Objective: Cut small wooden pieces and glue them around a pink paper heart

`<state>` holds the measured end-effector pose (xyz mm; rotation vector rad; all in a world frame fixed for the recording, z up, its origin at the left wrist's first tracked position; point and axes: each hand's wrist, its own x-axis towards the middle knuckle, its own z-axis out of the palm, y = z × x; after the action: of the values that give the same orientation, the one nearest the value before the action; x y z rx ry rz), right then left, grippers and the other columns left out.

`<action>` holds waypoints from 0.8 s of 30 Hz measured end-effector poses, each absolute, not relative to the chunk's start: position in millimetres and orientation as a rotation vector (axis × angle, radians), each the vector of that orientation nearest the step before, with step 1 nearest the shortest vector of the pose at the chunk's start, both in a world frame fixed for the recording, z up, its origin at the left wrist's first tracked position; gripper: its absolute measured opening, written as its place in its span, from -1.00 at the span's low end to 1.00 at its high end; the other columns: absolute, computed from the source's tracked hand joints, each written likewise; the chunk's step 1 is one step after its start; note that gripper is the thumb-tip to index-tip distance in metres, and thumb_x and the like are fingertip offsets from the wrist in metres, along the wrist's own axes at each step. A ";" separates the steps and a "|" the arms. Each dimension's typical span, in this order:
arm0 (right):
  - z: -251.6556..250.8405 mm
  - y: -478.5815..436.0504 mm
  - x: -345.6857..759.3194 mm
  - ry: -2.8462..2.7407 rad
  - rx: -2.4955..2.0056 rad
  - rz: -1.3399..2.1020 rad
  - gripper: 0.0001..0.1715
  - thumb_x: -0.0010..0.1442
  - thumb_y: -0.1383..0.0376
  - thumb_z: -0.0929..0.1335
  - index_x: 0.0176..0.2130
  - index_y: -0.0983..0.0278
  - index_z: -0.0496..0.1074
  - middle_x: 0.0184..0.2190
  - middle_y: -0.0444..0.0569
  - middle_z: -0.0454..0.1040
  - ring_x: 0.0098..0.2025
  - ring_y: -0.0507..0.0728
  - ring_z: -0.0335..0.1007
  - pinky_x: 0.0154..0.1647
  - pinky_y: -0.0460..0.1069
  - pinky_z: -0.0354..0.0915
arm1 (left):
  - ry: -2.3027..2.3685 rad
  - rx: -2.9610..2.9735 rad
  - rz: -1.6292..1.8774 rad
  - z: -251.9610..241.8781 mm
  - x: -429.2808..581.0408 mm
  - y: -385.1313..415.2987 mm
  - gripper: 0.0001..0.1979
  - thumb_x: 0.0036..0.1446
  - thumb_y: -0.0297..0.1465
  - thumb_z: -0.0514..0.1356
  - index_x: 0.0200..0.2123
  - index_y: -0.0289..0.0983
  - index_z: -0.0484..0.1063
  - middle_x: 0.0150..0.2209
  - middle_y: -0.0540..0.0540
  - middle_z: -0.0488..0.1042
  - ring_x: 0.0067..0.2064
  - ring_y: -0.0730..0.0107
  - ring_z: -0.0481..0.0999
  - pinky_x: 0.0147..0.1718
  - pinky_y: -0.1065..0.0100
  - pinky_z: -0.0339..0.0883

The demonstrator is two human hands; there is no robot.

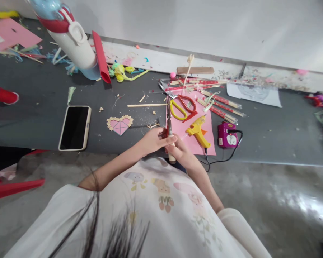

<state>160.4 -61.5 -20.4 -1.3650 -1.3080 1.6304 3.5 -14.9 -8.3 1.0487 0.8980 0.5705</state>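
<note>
At the table's front edge, my left hand (156,139) and my right hand (181,149) are closed together around a wooden-handled blade tool (172,157). Its pale handle points toward my body and its narrow dark metal part points away. My left thumb lies across the handle. Something small and red shows by my left fingers, too covered to name. Left of my hands lies a pink paper heart (120,126) with drawn lines, its upper edge lined with small wooden bits. A thin wooden stick (147,105) lies beyond. Scissors (182,107) with red and yellow handles rest on pink paper (208,133).
A yellow glue gun (197,130) lies on the paper, its cord running near a purple box (227,135). Wrapped chopsticks (222,102) lie behind. Leftward are a phone (75,128), a bottle (72,46) and a red thread spool (3,94).
</note>
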 end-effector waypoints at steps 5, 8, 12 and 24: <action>-20.4 -63.3 167.7 -1.275 -1.483 1.711 -0.47 0.15 -0.05 0.37 -0.06 0.23 0.23 -0.30 -0.12 0.32 -0.27 0.10 0.25 -0.24 0.04 0.24 | 1.330 1.806 0.558 15.2 -15.5 -10.9 -0.62 0.13 -0.10 0.27 -0.12 -0.26 0.48 -0.24 -0.09 0.58 -0.29 0.32 0.56 -0.25 0.29 0.37; -17.9 -64.7 169.2 -1.266 -1.474 1.764 -0.43 0.14 -0.05 0.38 -0.02 0.23 0.23 -0.27 -0.12 0.31 -0.25 0.10 0.25 -0.22 0.04 0.25 | 1.488 2.343 0.749 31.3 -24.5 -5.0 -0.75 0.28 -0.26 0.13 -0.08 -0.25 0.48 -0.15 -0.15 0.54 -0.08 0.21 0.51 -0.08 0.22 0.33; -9.1 -66.5 166.8 -1.254 -1.428 1.813 -0.50 0.16 -0.01 0.37 -0.04 0.22 0.25 -0.32 -0.13 0.31 -0.28 0.09 0.23 -0.28 0.01 0.22 | 1.551 2.682 0.625 39.1 -29.6 8.2 -0.77 0.31 -0.37 0.07 -0.07 -0.28 0.47 -0.12 -0.22 0.52 -0.03 0.11 0.46 -0.09 0.15 0.29; -4.2 -68.5 169.3 -1.189 -1.164 1.963 -0.52 0.17 -0.02 0.36 -0.05 0.21 0.28 -0.34 -0.11 0.33 -0.33 0.10 0.26 -0.29 0.03 0.23 | 1.583 2.571 0.463 44.3 -30.8 17.1 -0.70 0.37 -0.32 0.02 -0.22 -0.29 0.54 -0.28 -0.14 0.57 -0.24 0.28 0.52 -0.33 0.32 0.18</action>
<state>169.3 -68.5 -4.2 -1.1642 -1.1889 1.9632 -30.8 17.1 44.3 2.5708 1.5829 0.4626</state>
